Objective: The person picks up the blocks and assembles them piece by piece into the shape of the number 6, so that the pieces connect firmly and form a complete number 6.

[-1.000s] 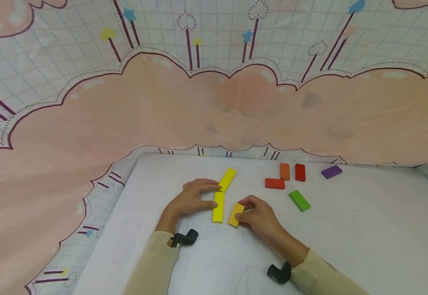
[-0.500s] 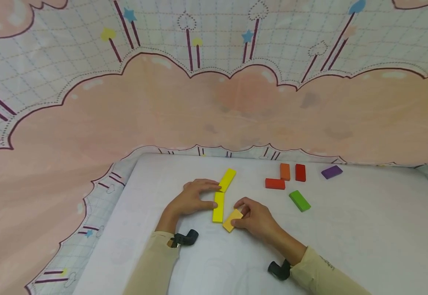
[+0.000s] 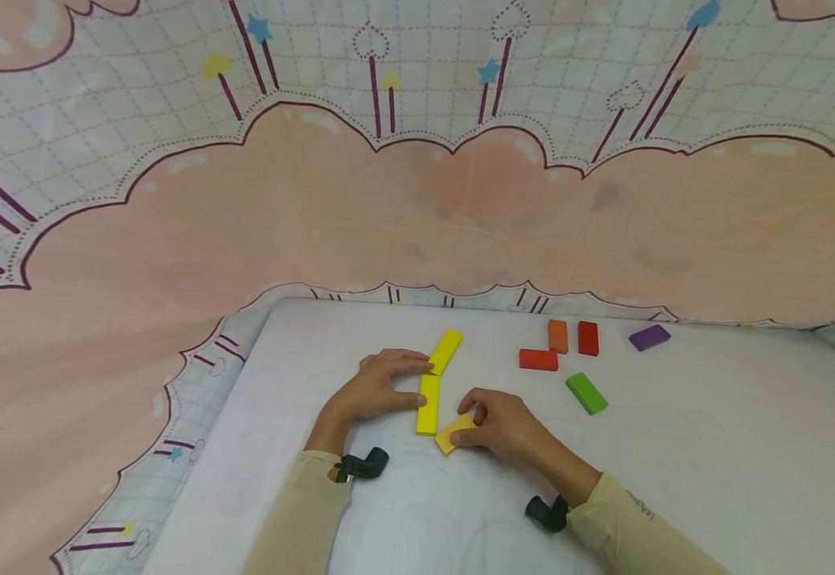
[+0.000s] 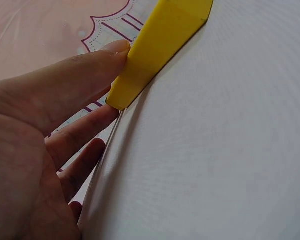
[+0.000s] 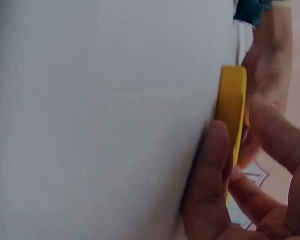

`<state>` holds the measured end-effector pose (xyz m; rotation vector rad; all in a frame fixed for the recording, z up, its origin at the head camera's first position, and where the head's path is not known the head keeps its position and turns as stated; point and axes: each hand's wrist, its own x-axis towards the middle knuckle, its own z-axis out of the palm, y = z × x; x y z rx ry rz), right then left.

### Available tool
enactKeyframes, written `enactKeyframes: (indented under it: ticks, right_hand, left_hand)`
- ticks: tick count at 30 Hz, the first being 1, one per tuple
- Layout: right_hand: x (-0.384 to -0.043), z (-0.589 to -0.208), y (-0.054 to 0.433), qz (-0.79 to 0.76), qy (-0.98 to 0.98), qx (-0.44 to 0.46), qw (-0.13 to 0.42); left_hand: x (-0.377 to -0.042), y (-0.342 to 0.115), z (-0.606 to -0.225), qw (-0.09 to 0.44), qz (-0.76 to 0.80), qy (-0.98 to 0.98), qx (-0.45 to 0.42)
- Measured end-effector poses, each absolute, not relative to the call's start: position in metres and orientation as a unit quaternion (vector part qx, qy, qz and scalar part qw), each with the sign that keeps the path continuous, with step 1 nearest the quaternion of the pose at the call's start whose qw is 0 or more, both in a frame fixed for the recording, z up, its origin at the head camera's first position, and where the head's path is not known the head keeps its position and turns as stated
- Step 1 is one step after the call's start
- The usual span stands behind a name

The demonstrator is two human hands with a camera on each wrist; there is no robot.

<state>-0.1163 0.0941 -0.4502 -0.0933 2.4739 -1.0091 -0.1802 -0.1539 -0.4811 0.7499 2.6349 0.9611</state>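
In the head view two bright yellow blocks lie end to end in a bent line: the lower yellow block [image 3: 427,417] runs straight, and the upper yellow block [image 3: 448,346] leans right. My left hand [image 3: 372,389] rests at their left side, thumb on the lower block and fingertips at the upper one. Its fairly straight fingers also show in the left wrist view beside a yellow block [image 4: 162,45]. My right hand [image 3: 509,429] pinches a darker yellow block [image 3: 448,439], tilted, its near corner close to the lower block's bottom end. Fingers partly hide that block [image 5: 231,97] in the right wrist view.
Right of the hands lie a red block [image 3: 538,360], an orange block [image 3: 558,336], another red block [image 3: 588,339], a green block [image 3: 586,394] and a purple block [image 3: 650,338]. All are on the white tabletop [image 3: 712,463], with a patterned cloth [image 3: 388,216] behind.
My right hand has brought the darker yellow block left and toward me, turning it more slanted beside the lower block's end. The left hand has stayed in place.
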Motion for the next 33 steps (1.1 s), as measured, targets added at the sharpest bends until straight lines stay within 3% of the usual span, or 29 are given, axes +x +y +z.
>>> enactKeyframes:
  ticks: [11, 29, 33]
  right_hand:
    - [-0.133, -0.449, 0.116, -0.450, 0.827, -0.036, 0.335]
    - [-0.129, -0.445, 0.111, -0.431, 0.845, -0.027, 0.316]
    - [-0.127, -0.447, 0.112, -0.406, 0.868, -0.059, 0.281]
  left_hand:
    - [-0.180, -0.154, -0.483, 0.119, 0.332, 0.901, 0.253]
    - [-0.180, -0.153, -0.482, 0.125, 0.330, 0.903, 0.244]
    - [-0.180, -0.152, -0.482, 0.128, 0.328, 0.904, 0.244]
